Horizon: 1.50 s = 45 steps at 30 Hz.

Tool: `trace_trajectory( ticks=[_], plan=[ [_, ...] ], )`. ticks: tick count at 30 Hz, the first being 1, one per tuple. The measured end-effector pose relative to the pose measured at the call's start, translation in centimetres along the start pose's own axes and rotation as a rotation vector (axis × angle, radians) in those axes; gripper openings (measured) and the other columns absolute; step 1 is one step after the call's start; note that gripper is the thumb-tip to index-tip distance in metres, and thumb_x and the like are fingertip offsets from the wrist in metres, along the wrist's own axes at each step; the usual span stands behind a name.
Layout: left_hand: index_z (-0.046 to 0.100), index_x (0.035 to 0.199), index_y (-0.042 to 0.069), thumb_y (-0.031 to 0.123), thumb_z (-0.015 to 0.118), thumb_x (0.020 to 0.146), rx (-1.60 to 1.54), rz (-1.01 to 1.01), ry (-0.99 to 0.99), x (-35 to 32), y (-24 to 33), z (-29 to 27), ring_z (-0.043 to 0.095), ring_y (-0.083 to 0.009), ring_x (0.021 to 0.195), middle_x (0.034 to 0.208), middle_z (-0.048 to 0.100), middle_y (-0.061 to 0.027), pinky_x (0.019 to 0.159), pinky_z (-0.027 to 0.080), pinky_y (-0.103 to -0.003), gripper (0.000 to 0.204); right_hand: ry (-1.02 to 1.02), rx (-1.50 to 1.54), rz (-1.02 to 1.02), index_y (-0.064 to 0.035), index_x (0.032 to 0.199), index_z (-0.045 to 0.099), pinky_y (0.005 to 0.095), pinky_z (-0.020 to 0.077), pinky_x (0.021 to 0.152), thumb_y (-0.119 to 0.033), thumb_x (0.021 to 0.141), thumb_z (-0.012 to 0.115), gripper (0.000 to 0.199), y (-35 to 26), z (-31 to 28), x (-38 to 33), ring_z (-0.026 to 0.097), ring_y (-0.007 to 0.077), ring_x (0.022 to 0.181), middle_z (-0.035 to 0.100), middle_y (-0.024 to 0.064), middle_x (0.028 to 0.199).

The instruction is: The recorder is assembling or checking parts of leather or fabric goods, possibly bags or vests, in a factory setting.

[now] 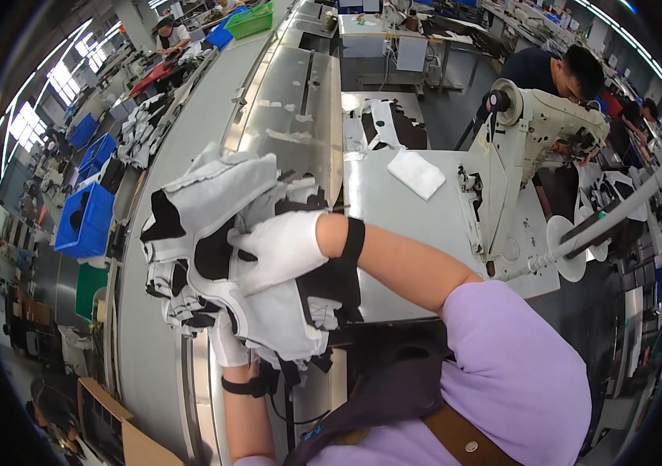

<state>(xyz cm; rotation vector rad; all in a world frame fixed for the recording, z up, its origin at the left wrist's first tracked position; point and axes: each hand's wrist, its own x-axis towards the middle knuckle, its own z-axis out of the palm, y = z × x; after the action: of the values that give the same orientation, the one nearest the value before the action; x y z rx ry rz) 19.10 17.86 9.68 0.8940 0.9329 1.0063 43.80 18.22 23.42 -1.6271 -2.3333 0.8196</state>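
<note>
A thick bundle of white and black sewn fabric pieces [234,190] lies across the grey bench and the metal strip beside it. My right hand [280,252], in a white glove, reaches in from the right and grips the bundle's middle, fingers curled into the folds. Below it, my left hand [228,343], also gloved in white, presses up under the near edge of the bundle. Its fingers are hidden by the cloth. A black band circles each of my wrists.
At the right, a white sewing machine [513,147] stands on a grey table, with a folded white cloth [416,174] beside it. More black and white pieces [385,126] lie behind. A co-worker [556,74] bends beyond the machine. Blue bins [85,220] line the left.
</note>
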Motion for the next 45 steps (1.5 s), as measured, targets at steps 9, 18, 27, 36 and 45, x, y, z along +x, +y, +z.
trace_trajectory(
  ticks=[9,18,27,36,45],
  plan=[
    [0.066,0.108,0.001,0.003,0.071,0.078,0.412,0.661,-0.251,22.1,-4.8,23.9,0.067,-0.0254,0.084,0.092,0.069,-0.0137,0.079,0.054,-0.036,0.030,-0.012,-0.430,-0.036,0.0028,0.129,0.055,0.0416,0.0455,0.097,-0.040,0.081,0.055,0.065,22.1,-17.1,2.0,0.061,0.0390,0.112,0.063,0.0279,0.120],
    [0.067,0.100,-0.004,0.008,0.060,0.091,-0.647,-0.164,-0.381,33.9,-12.5,45.5,0.064,-0.0183,0.080,0.089,0.066,-0.0061,0.073,0.052,-0.031,0.016,0.136,-0.301,0.478,-0.0143,0.144,0.047,0.0386,0.0480,0.094,-0.031,0.086,0.053,0.061,34.8,-24.4,0.8,0.062,0.0344,0.111,0.065,0.0201,0.122],
    [0.057,0.130,0.011,0.029,0.046,0.101,-0.809,-0.769,-0.216,42.5,-32.0,46.0,0.056,-0.0305,0.119,0.129,0.062,-0.0110,0.104,0.044,-0.047,0.035,0.007,-0.258,0.840,-0.0238,0.146,0.044,0.0611,0.0234,0.114,-0.025,0.084,0.061,0.064,54.0,-6.6,6.5,0.035,0.0348,0.142,0.034,0.0109,0.157],
    [0.053,0.114,-0.001,0.001,0.050,0.091,-0.727,-0.737,-0.463,33.4,-26.5,39.6,0.055,-0.0270,0.117,0.110,0.059,-0.0122,0.104,0.044,-0.044,0.023,-0.147,-0.541,0.942,-0.0217,0.154,0.033,0.0683,0.0152,0.113,-0.037,0.091,0.056,0.069,57.3,0.2,7.9,0.018,0.0340,0.150,0.025,0.0065,0.162],
    [0.051,0.126,-0.005,0.006,0.054,0.097,0.042,-0.287,-0.414,17.5,-12.1,22.5,0.059,-0.0330,0.117,0.126,0.057,-0.0188,0.105,0.046,-0.045,0.031,0.134,-0.560,0.784,-0.0091,0.130,0.060,0.0557,0.0301,0.110,-0.022,0.083,0.064,0.049,52.5,-1.6,6.7,0.041,0.0311,0.137,0.052,0.0141,0.141]
  ],
)
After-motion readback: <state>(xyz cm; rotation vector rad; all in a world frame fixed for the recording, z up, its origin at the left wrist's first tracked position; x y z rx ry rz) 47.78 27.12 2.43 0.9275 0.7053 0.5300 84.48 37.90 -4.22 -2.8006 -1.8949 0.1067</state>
